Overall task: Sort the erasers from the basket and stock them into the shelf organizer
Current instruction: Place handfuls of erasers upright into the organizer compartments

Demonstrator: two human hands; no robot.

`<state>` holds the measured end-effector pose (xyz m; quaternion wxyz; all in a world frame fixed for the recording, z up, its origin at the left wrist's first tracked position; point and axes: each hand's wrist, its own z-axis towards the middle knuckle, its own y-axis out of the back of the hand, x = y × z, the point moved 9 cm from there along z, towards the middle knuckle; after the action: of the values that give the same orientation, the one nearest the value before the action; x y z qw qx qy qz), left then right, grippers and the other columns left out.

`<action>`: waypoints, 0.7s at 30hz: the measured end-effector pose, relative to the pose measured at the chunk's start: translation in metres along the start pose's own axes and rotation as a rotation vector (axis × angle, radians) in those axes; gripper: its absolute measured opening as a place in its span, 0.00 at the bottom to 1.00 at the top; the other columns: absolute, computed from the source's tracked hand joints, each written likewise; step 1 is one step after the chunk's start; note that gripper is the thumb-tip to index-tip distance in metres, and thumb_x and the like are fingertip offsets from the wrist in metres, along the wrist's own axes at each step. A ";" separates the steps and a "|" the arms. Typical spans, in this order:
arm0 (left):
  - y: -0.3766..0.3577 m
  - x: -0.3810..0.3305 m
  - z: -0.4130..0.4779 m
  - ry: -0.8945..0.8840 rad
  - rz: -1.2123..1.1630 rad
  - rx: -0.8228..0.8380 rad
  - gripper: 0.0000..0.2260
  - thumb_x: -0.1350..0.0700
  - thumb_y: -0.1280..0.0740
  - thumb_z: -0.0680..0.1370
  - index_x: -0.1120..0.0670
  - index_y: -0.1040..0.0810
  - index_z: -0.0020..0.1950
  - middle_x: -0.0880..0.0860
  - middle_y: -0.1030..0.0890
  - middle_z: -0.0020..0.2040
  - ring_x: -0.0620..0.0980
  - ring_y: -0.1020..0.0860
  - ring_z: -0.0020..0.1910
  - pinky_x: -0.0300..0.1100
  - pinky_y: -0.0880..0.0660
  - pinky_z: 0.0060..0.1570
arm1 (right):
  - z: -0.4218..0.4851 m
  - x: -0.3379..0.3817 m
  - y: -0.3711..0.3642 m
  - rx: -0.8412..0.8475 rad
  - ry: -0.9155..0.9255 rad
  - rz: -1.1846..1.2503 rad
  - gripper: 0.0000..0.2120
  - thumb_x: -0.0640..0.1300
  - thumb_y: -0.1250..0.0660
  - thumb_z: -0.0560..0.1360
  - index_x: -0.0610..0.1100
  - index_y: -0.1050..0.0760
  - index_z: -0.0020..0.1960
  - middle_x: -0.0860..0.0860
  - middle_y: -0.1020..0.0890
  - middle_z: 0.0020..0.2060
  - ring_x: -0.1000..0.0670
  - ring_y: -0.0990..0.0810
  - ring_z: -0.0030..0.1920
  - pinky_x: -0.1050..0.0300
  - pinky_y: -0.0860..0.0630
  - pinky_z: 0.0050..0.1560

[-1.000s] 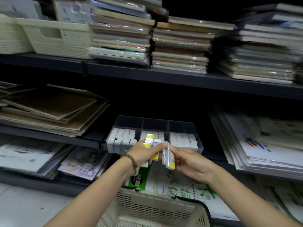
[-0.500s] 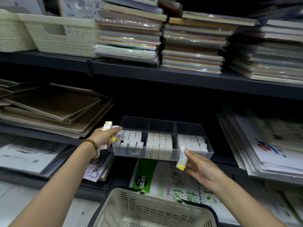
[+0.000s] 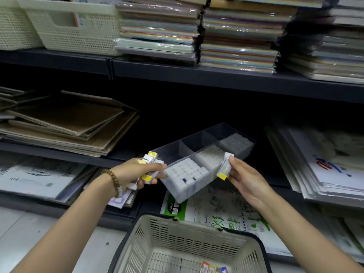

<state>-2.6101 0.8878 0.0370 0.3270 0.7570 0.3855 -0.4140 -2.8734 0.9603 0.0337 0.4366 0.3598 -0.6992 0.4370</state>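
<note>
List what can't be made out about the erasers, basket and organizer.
Head view:
Count of the bunch of erasers in the left hand: fingers cover most.
Basket contents: bottom edge cuts it off.
Print on the eraser held by the right hand: too small, blurred.
Organizer, far compartment: dim behind its frosted wall.

Bare forearms, sleeveless; brown wooden bead bracelet (image 3: 112, 180) circles the left wrist.

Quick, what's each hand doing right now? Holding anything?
Left hand: grips a bunch of yellow-labelled erasers, thumb at the organizer end.
Right hand: pinches a single eraser.
</note>
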 end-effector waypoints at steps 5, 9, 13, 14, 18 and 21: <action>0.028 -0.016 0.019 -0.165 -0.077 -0.350 0.08 0.53 0.28 0.73 0.56 0.23 0.46 0.51 0.21 0.31 0.43 0.22 0.25 0.33 0.34 0.20 | -0.014 -0.013 -0.017 0.059 -0.051 0.023 0.11 0.45 0.37 0.77 0.42 0.22 0.56 0.47 0.15 0.50 0.51 0.18 0.52 0.58 0.24 0.52; 0.008 -0.015 0.031 -0.177 -0.089 -0.324 0.09 0.54 0.27 0.72 0.54 0.26 0.40 0.50 0.24 0.28 0.45 0.24 0.24 0.32 0.35 0.20 | -0.020 -0.022 -0.028 0.059 -0.027 -0.028 0.11 0.46 0.36 0.76 0.42 0.21 0.55 0.49 0.15 0.49 0.52 0.18 0.52 0.61 0.25 0.48; 0.010 -0.006 0.021 -0.140 -0.069 -0.330 0.08 0.55 0.28 0.73 0.55 0.25 0.42 0.52 0.25 0.31 0.41 0.23 0.22 0.31 0.38 0.17 | -0.011 -0.016 -0.021 0.075 -0.034 -0.049 0.11 0.47 0.35 0.75 0.45 0.21 0.55 0.50 0.15 0.49 0.53 0.18 0.52 0.60 0.26 0.53; 0.009 -0.004 0.016 -0.127 -0.054 -0.315 0.07 0.55 0.28 0.73 0.55 0.25 0.43 0.52 0.25 0.31 0.41 0.23 0.22 0.31 0.38 0.16 | -0.008 -0.013 -0.019 0.083 -0.038 -0.057 0.10 0.47 0.35 0.75 0.46 0.21 0.55 0.50 0.15 0.49 0.53 0.18 0.52 0.60 0.26 0.53; -0.014 -0.001 -0.004 -0.089 -0.029 -0.219 0.06 0.55 0.28 0.73 0.54 0.24 0.44 0.49 0.20 0.32 0.42 0.21 0.25 0.31 0.38 0.17 | 0.009 -0.002 -0.014 0.073 -0.063 -0.049 0.07 0.45 0.36 0.77 0.44 0.21 0.48 0.47 0.16 0.43 0.51 0.19 0.44 0.60 0.24 0.45; -0.053 -0.001 -0.011 -0.078 -0.072 -0.130 0.07 0.55 0.28 0.73 0.54 0.22 0.47 0.48 0.18 0.31 0.41 0.22 0.24 0.29 0.39 0.17 | 0.018 0.016 0.004 -0.006 -0.032 0.016 0.09 0.46 0.37 0.78 0.42 0.22 0.44 0.45 0.20 0.36 0.49 0.21 0.35 0.57 0.24 0.35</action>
<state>-2.6515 0.9223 0.0340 0.3753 0.7032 0.4255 -0.4285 -2.8879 0.9434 0.0429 0.4227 0.3598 -0.7104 0.4327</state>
